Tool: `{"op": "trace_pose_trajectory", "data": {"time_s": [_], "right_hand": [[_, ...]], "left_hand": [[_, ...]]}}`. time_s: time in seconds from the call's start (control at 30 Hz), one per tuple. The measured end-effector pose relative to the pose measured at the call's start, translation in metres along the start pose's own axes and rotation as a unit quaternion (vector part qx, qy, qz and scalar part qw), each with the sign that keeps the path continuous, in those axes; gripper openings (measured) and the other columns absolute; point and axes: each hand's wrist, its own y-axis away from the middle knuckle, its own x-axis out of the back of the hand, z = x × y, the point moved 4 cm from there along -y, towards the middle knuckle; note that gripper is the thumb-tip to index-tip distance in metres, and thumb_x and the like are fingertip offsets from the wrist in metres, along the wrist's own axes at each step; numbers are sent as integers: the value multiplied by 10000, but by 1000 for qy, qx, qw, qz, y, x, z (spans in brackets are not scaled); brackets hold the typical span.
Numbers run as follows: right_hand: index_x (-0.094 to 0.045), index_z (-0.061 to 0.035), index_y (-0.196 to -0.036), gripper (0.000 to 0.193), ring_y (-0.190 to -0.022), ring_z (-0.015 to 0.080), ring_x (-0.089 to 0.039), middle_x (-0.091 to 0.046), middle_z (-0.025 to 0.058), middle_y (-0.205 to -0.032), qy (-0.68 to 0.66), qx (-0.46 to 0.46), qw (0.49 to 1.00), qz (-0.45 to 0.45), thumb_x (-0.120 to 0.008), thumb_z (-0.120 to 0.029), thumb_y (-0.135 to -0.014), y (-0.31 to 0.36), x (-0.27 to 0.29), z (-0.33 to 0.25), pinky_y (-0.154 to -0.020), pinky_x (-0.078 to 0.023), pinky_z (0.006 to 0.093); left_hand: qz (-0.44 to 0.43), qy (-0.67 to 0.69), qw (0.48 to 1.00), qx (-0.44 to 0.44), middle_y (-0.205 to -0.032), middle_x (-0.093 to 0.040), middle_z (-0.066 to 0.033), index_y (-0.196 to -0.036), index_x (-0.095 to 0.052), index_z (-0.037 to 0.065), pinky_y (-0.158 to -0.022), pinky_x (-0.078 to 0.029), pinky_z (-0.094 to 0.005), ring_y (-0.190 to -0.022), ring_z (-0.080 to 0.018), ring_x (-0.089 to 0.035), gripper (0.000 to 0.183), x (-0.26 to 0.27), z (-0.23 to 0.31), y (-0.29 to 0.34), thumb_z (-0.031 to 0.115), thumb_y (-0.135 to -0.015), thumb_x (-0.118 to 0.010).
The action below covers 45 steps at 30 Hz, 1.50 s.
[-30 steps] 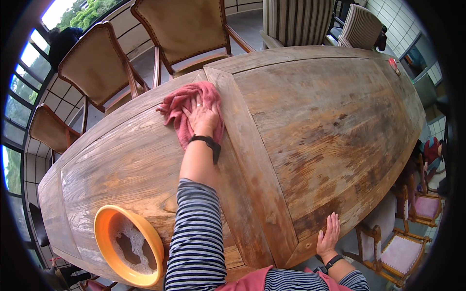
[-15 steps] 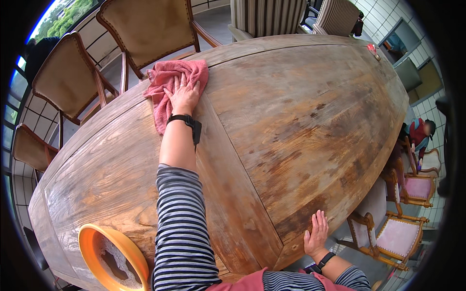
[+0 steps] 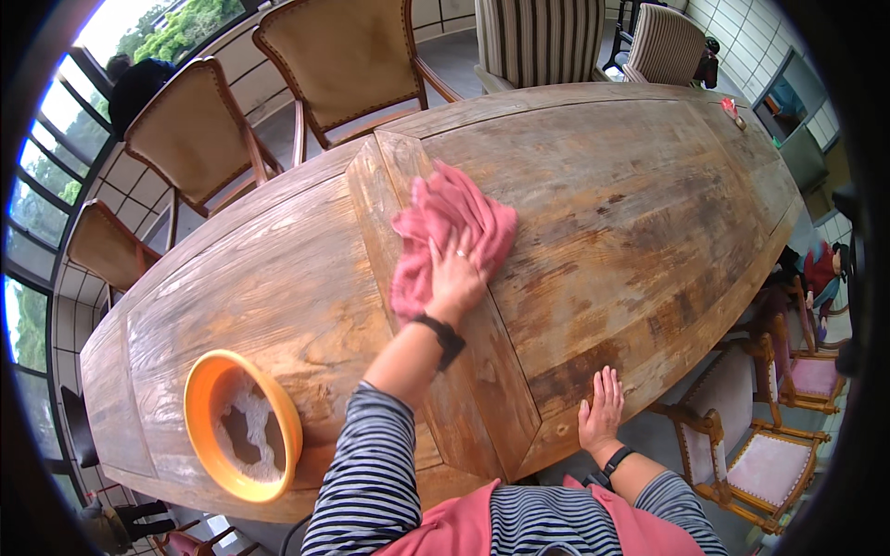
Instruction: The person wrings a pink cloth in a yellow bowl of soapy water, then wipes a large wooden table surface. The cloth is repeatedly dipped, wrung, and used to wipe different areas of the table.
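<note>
My left hand [image 3: 452,273] presses a crumpled pink cloth [image 3: 477,218] onto the wooden tabletop [image 3: 603,278], its fingers spread over the folds. The cloth covers part of a plank seam that crosses the table. To the right, near the table's front edge, rests my right hand [image 3: 603,412], open with fingers stretched and holding nothing. An orange basin [image 3: 197,417] with foamy liquid inside stands on the table at the lower left. Wet shine and darker worn patches show on the wood.
Upholstered chairs [image 3: 338,56] line the far side, with a striped chair [image 3: 540,42] among them. More chairs [image 3: 765,463] stand at the right. A small red-and-white object [image 3: 732,113] lies at the far right end. Another person [image 3: 820,273] is beyond the right edge.
My left hand has pulled the cloth from the far edge nearer and to the right, its forearm now bent. My right hand stays by the front edge. The view has shifted slightly.
</note>
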Motion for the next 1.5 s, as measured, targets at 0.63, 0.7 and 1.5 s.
{"op": "trace_pose_trajectory", "data": {"time_s": [0.63, 0.7, 1.5], "right_hand": [[-341, -72, -1604, 776, -1589, 291, -233, -306, 113, -1697, 2, 11, 996, 89, -687, -299, -947, 0, -38, 17, -1298, -192, 474], [-348, -82, -1601, 756, -1586, 287, -240, -322, 111, -1690, -16, 4, 997, 81, -686, -291, -957, -2, -40, 19, -1300, -189, 474], [-312, 11, -1590, 687, -1582, 388, -206, -288, 208, -1683, 28, -25, 996, 80, -579, -223, -1001, -6, -25, -7, -1285, -148, 548]], "left_hand": [[-111, 66, 991, -34, -1725, -266, -66, -1613, -403, 210, -1265, 63, -643, -1607, -278, -184, 684, -11, 229, 378, 486, -1000, -528], [-85, 49, 995, -18, -1718, -286, -55, -1607, -418, 214, -1265, 64, -646, -1601, -259, -207, 665, -11, 228, 371, 486, -1008, -514], [43, -101, 932, 345, -1756, -176, -75, -1635, -346, 129, -1307, 15, -520, -1632, -301, -52, 592, 18, -136, 147, 339, -1082, -362]]}}
